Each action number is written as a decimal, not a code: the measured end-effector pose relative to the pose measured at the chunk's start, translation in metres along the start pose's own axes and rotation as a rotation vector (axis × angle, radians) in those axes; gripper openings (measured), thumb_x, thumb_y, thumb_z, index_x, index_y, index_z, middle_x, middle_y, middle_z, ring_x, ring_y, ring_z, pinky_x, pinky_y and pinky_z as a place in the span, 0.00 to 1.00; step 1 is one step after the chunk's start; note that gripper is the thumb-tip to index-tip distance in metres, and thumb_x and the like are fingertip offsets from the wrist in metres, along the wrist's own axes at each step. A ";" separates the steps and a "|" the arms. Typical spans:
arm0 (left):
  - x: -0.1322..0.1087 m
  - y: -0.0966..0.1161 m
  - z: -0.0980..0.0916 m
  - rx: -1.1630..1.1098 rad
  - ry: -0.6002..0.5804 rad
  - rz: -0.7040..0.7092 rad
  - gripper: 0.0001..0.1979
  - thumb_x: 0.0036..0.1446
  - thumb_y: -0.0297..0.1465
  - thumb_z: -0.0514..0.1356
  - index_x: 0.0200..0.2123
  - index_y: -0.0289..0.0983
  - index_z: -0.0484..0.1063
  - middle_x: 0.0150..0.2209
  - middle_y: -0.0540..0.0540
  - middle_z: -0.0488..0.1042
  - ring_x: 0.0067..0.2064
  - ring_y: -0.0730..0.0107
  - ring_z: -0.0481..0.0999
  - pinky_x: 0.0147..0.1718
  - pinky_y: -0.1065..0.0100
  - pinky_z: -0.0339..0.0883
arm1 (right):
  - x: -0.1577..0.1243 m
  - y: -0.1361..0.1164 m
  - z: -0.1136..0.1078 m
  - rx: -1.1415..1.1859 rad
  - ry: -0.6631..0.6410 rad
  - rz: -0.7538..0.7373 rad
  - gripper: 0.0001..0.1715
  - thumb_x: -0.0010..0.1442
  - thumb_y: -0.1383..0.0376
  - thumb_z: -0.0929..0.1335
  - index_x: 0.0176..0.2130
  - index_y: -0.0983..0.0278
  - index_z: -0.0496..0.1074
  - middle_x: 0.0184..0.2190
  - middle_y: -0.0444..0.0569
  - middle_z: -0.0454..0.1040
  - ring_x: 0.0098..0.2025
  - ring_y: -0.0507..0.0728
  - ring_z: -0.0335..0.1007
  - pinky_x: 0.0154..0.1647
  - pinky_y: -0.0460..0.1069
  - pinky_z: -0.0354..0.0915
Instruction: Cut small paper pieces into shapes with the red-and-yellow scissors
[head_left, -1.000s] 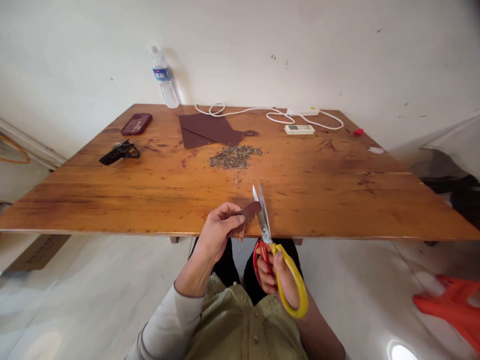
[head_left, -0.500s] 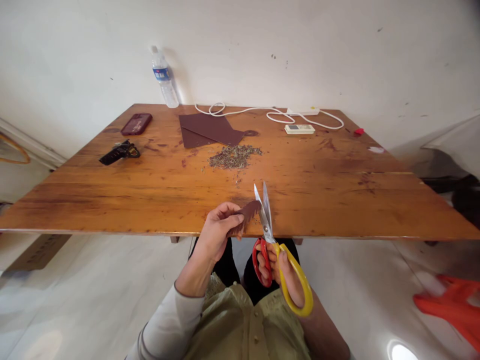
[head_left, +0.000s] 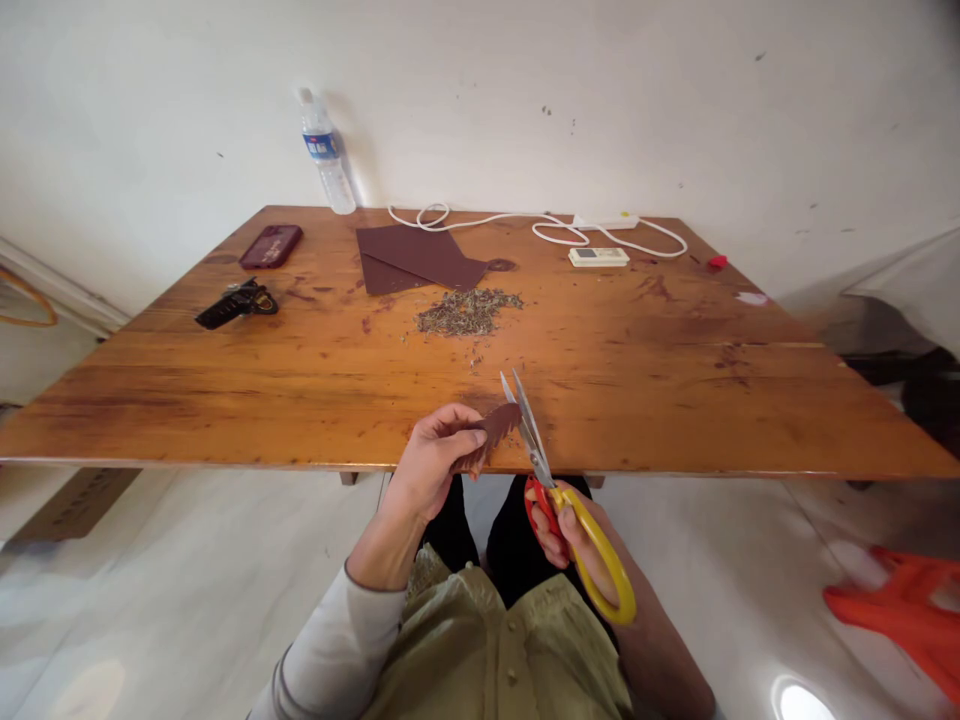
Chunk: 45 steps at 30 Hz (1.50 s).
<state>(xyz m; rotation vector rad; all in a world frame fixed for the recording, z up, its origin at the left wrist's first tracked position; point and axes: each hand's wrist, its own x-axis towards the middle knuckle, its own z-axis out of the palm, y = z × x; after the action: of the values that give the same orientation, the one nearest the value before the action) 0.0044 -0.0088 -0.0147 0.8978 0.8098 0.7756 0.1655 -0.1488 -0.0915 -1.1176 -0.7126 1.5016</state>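
My left hand (head_left: 435,460) pinches a small dark maroon piece of leather-like sheet (head_left: 496,424) between thumb and fingers, above the table's front edge. Its lower right edge is cut into a jagged fringe. My right hand (head_left: 574,530) grips scissors (head_left: 534,440) by their handles, one red and one yellow. The blades point up and away, slightly apart, with the tip of the maroon piece beside or between them; I cannot tell which. Beyond them lies a heap of thin clippings (head_left: 469,312), and two larger maroon sheets (head_left: 420,258) overlap behind it.
On the wooden table (head_left: 675,400) a bottle (head_left: 328,155) stands at the back left, near a phone (head_left: 271,246) and keys with a black holder (head_left: 236,303). A white cable with a power strip (head_left: 604,221) runs along the back, behind a remote (head_left: 598,257). A red bag (head_left: 900,605) lies at right.
The scissor blades have moved closer together and the handles have swung slightly right. My left hand and the maroon piece have stayed almost in place.
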 end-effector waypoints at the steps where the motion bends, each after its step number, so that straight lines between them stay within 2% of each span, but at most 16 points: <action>1: 0.000 0.000 0.000 -0.003 -0.002 -0.006 0.11 0.38 0.31 0.70 0.26 0.37 0.72 0.15 0.54 0.70 0.16 0.76 0.65 0.17 0.73 0.55 | 0.000 -0.002 -0.001 0.004 -0.002 0.011 0.37 0.54 0.35 0.74 0.44 0.63 0.72 0.26 0.39 0.61 0.21 0.47 0.49 0.19 0.43 0.50; 8: 0.000 0.003 -0.001 -0.026 -0.026 -0.029 0.12 0.37 0.31 0.70 0.27 0.37 0.72 0.16 0.55 0.70 0.16 0.76 0.66 0.17 0.73 0.55 | -0.003 -0.009 -0.006 0.009 0.006 0.116 0.41 0.47 0.34 0.77 0.41 0.63 0.70 0.24 0.36 0.61 0.19 0.45 0.48 0.17 0.41 0.47; 13: 0.001 0.003 -0.003 0.002 -0.038 -0.039 0.11 0.38 0.31 0.69 0.26 0.36 0.72 0.15 0.53 0.69 0.16 0.77 0.64 0.17 0.73 0.53 | -0.009 -0.018 -0.002 -0.034 0.054 0.133 0.41 0.47 0.33 0.76 0.40 0.63 0.69 0.23 0.35 0.60 0.19 0.44 0.47 0.17 0.41 0.45; 18: 0.002 0.005 -0.004 -0.018 -0.042 -0.071 0.13 0.37 0.31 0.71 0.28 0.36 0.73 0.15 0.54 0.69 0.16 0.76 0.65 0.17 0.72 0.56 | -0.013 -0.027 0.003 -0.053 0.101 0.147 0.42 0.46 0.33 0.77 0.39 0.63 0.69 0.21 0.34 0.60 0.18 0.44 0.44 0.16 0.41 0.43; 26: 0.001 0.003 -0.007 -0.023 -0.057 -0.093 0.15 0.37 0.31 0.72 0.32 0.35 0.76 0.15 0.53 0.70 0.16 0.75 0.65 0.17 0.71 0.55 | -0.010 -0.020 -0.004 -0.184 0.023 -0.054 0.42 0.58 0.30 0.66 0.41 0.65 0.73 0.21 0.40 0.64 0.20 0.49 0.54 0.21 0.47 0.54; 31: 0.002 0.001 -0.007 -0.017 -0.052 -0.089 0.15 0.36 0.30 0.72 0.31 0.34 0.77 0.15 0.53 0.70 0.16 0.75 0.65 0.17 0.71 0.54 | -0.008 -0.021 -0.010 -0.244 -0.009 -0.060 0.44 0.55 0.28 0.67 0.43 0.65 0.74 0.26 0.42 0.66 0.20 0.50 0.55 0.21 0.48 0.54; 39: 0.001 0.001 -0.007 0.013 -0.052 -0.082 0.15 0.36 0.30 0.72 0.31 0.34 0.78 0.16 0.52 0.70 0.16 0.75 0.64 0.18 0.71 0.54 | -0.007 -0.024 -0.021 -0.347 -0.094 -0.082 0.43 0.59 0.30 0.65 0.46 0.65 0.73 0.28 0.43 0.66 0.22 0.50 0.56 0.22 0.47 0.55; 45: 0.001 0.002 -0.007 0.018 -0.066 -0.087 0.14 0.36 0.30 0.72 0.31 0.34 0.78 0.16 0.52 0.70 0.15 0.75 0.64 0.18 0.71 0.54 | -0.009 -0.032 -0.020 -0.309 -0.070 -0.026 0.42 0.55 0.30 0.69 0.44 0.64 0.71 0.26 0.39 0.62 0.21 0.47 0.47 0.21 0.46 0.47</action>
<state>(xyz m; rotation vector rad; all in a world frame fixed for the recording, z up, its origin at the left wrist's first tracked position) -0.0019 -0.0043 -0.0157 0.8935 0.7939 0.6602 0.1969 -0.1525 -0.0681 -1.2837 -1.0302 1.4460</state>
